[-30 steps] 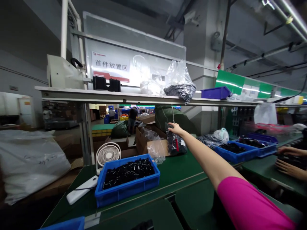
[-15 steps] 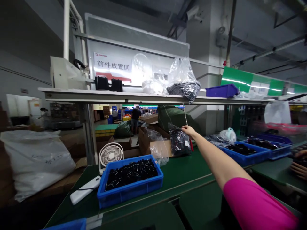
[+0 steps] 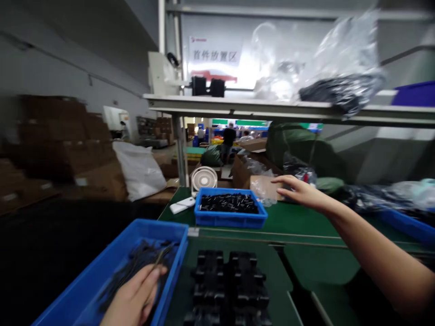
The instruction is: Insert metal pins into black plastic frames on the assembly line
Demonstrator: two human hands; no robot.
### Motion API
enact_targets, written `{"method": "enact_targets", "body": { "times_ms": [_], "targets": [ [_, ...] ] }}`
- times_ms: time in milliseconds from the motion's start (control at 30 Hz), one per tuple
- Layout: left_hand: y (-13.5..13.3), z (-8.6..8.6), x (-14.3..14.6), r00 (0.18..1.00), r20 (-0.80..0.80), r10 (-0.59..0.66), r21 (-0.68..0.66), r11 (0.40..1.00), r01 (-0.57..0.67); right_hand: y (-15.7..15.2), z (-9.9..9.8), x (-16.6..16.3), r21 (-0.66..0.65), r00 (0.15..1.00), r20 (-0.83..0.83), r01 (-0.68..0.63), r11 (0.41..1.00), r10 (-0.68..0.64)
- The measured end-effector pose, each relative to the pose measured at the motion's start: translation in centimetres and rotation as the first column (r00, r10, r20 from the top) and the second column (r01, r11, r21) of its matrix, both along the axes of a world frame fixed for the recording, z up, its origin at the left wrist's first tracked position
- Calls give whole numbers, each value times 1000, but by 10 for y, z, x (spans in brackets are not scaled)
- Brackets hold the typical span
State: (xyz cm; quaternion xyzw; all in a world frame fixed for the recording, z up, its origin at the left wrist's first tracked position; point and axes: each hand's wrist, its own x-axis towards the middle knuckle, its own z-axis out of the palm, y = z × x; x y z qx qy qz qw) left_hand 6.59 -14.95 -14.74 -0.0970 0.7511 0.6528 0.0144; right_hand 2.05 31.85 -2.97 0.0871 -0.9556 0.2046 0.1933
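Note:
My left hand point(image 3: 136, 292) is over the large blue bin point(image 3: 154, 225) at the lower left. Its thumb and fingers pinch a thin dark strip point(image 3: 160, 254), slightly blurred, and more thin dark pieces point(image 3: 131, 265) lie below in the bin. My right hand point(image 3: 299, 192) reaches out above the green table with fingers apart and nothing visible in them. Behind it are a clear bag point(image 3: 265, 190) and a bag with dark contents point(image 3: 299, 168). Left of it, a blue tray point(image 3: 231, 220) holds many small black parts point(image 3: 229, 203). Black ridged blocks point(image 3: 229, 285) stand in two rows near me.
A white fan point(image 3: 204, 178) and a white flat object point(image 3: 182, 205) are beside the tray. The shelf point(image 3: 272, 107) spans above the table, bearing plastic bags. A white sack point(image 3: 139, 172) and stacked cartons point(image 3: 57, 136) stand left. Another blue tray point(image 3: 408, 226) is at right.
The view has turned left and down, bringing my left hand, the large bin and the black blocks into sight. My right hand has come away from the thin hanging stick, and its fingers have opened.

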Motion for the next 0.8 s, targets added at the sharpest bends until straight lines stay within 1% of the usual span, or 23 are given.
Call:
{"method": "enact_targets", "body": {
  "times_ms": [33,67,133,200,233,300,367,433,500,567,667,733,800],
  "targets": [
    [-1,0,6,994,-9,-106,68,992,107,-34,-5,13,-27,990,13,-142,989,143],
    [0,0,12,976,-27,-215,132,967,216,-69,-10,27,-49,966,42,-253,966,255],
    [6,3,23,932,-65,-355,216,907,361,-134,-20,55,-100,899,109,-415,904,425],
    [14,6,35,909,-71,-410,234,880,415,-187,-32,76,-152,836,136,-513,845,532],
    [18,7,41,901,-66,-430,235,871,433,-208,-38,83,-177,814,134,-542,821,566],
    [23,6,52,880,-55,-472,229,852,471,-238,-49,91,-231,788,105,-574,785,607],
    [24,3,61,859,-54,-509,211,835,508,-256,-58,94,-290,775,73,-586,757,628],
    [22,-2,67,845,-60,-532,179,827,533,-264,-64,97,-342,767,52,-588,733,639],
    [16,-8,72,853,-52,-520,159,839,521,-267,-67,102,-374,774,38,-575,728,632],
    [8,-15,75,888,-30,-460,171,872,458,-267,-72,110,-392,797,35,-544,742,603],
    [-6,-28,80,948,-2,-318,171,934,314,-265,-84,124,-402,828,83,-481,779,554],
    [-13,-38,84,967,13,-255,143,958,250,-265,-95,133,-398,837,130,-448,801,532],
    [-17,-47,87,976,23,-219,111,970,215,-266,-106,139,-392,845,157,-421,818,511]
  ]
}}
